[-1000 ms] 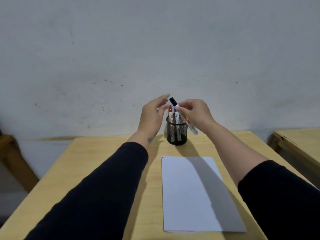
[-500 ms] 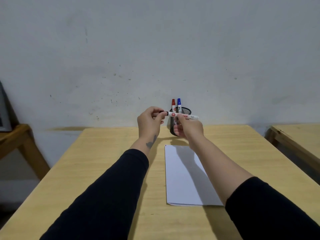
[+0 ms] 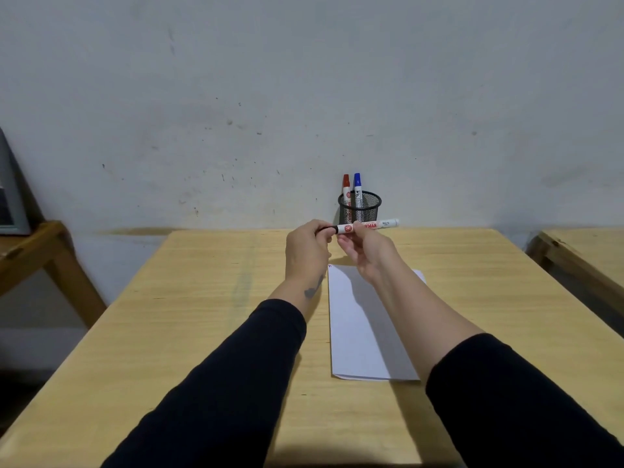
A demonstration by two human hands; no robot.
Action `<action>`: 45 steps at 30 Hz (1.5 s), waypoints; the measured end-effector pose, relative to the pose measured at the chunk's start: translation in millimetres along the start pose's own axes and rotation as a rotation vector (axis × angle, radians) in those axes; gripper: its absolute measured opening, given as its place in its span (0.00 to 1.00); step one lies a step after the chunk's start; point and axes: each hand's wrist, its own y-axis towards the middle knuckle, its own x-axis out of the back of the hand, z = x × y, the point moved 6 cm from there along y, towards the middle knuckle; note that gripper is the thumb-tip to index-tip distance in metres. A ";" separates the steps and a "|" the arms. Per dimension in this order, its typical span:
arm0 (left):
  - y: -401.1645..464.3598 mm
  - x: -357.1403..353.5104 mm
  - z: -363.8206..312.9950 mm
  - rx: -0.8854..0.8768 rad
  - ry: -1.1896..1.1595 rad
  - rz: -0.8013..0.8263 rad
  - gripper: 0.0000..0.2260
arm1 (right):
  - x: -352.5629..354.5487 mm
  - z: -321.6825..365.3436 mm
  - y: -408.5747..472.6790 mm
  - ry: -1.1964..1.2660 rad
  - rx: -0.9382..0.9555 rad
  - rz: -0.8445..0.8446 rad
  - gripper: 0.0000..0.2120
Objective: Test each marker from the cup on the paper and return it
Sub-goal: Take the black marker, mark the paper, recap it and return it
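Note:
I hold a white marker with a black cap level above the far end of the paper. My left hand pinches the black cap end. My right hand grips the white barrel from below. Behind them a black mesh cup stands at the table's far edge against the wall, with a red-capped marker and a blue-capped marker upright in it. The white sheet lies on the wooden table, partly under my right forearm.
A grey wall rises just behind the cup. A second wooden table stands to the right. At the left a wooden stand carries a grey framed object. Wide bare tabletop lies left of the paper.
The marker went from tilted above the cup to level in front of it. Both hands drew back toward me, and my left hand closed on the cap end.

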 end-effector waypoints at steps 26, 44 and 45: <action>-5.3 5.1 52.8 -0.001 0.636 0.215 0.20 | 17.0 7.6 9.1 -0.518 0.267 0.037 0.05; -15.8 -0.3 78.5 -0.053 0.949 0.389 0.35 | 24.8 -16.2 30.1 -0.835 0.477 -0.088 0.15; -15.9 -0.4 77.8 -0.054 0.953 0.391 0.35 | 25.2 -16.1 31.0 -0.855 0.482 -0.090 0.14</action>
